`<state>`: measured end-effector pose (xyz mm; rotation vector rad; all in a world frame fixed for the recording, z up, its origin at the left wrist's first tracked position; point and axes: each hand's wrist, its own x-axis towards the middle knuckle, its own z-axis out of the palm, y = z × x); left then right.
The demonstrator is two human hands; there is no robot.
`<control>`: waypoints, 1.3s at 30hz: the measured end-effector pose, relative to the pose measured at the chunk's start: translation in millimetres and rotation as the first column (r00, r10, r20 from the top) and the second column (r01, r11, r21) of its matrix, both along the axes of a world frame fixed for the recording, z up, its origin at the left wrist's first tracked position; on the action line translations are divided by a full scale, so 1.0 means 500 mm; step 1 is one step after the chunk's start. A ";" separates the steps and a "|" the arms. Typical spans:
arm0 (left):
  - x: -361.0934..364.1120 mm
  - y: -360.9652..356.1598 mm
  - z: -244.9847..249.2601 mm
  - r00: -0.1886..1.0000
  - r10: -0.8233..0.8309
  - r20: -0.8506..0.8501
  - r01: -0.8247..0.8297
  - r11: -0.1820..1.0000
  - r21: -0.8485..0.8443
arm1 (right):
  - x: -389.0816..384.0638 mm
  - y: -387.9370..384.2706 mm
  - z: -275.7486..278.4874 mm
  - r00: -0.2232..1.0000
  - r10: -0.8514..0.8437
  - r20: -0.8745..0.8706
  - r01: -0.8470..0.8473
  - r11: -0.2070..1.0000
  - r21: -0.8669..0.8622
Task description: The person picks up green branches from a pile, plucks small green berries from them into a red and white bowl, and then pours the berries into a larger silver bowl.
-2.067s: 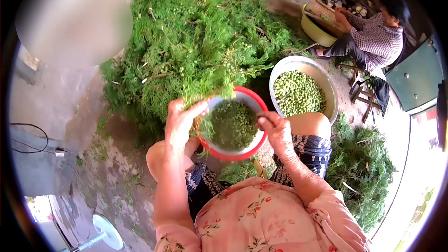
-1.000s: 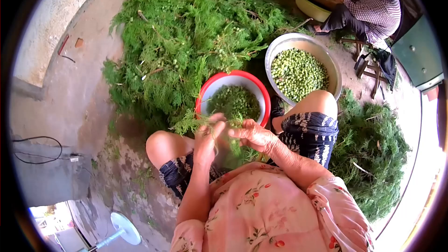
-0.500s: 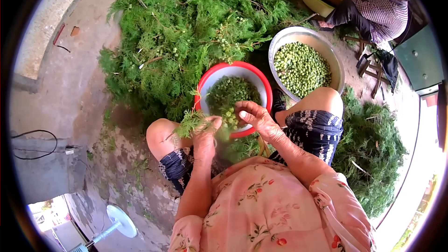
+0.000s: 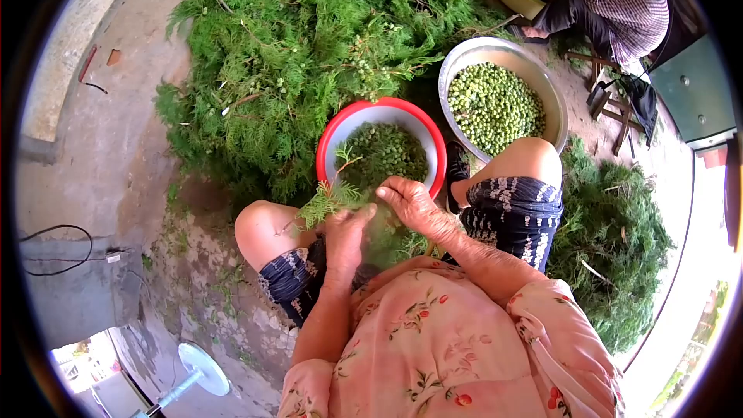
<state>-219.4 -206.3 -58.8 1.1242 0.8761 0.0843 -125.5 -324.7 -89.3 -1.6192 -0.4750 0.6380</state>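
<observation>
Left hand [image 4: 346, 234] clasps a feathery green sprig [image 4: 328, 198] while right hand [image 4: 409, 203] pinches at it just by the near rim of the red basin [image 4: 329, 143] (half full of green berries [image 4: 387, 151]), mid-stripping I judge, so plucking next needs a steady left grip.

Looks like the open yard of a country home. You've got bare, patchy concrete ground [image 4: 101, 155] in full sun, a huge heap of cut green branches [image 4: 309, 39] dumped straight on it, and a red bowl [image 4: 333, 128] and a metal basin [image 4: 503, 42] of green berries sitting on the ground. Another person [image 4: 627, 8] is working by a low wooden stool [image 4: 619, 128] near a green metal door [image 4: 700, 97].
</observation>
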 end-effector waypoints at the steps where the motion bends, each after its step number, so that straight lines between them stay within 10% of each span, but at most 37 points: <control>1: 0.001 -0.008 0.000 0.999 0.032 0.004 -0.032 0.999 -0.001 | -0.003 0.001 -0.005 0.999 -0.031 -0.031 0.031 0.999 -0.016; 17: -0.009 -0.017 0.005 0.999 0.022 0.047 -0.014 0.989 -0.150 | -0.016 -0.010 0.015 0.831 -0.016 -0.557 0.116 0.983 0.144; 20: -0.006 -0.026 0.012 0.999 0.004 0.044 0.001 0.995 -0.100 | -0.026 -0.005 0.033 0.862 -0.071 -0.502 0.146 0.983 0.111; 23: -0.007 -0.025 0.005 0.999 -0.028 0.042 0.032 0.994 -0.102 | -0.019 -0.013 0.025 0.999 0.015 -0.029 -0.018 0.994 -0.109; 27: -0.009 -0.027 -0.005 0.995 -0.094 0.041 0.098 0.990 -0.097 | -0.028 -0.006 0.029 0.995 -0.095 0.012 0.096 0.994 -0.058; 36: -0.012 -0.060 0.028 0.997 -0.070 -0.032 0.067 0.994 -0.092 | -0.017 0.002 -0.021 0.880 -0.227 -0.418 0.209 0.974 -0.088; 39: -0.020 -0.065 0.022 0.978 -0.178 -0.107 0.192 0.972 0.136 | -0.007 -0.001 -0.020 0.801 -0.240 -0.548 0.209 0.971 -0.120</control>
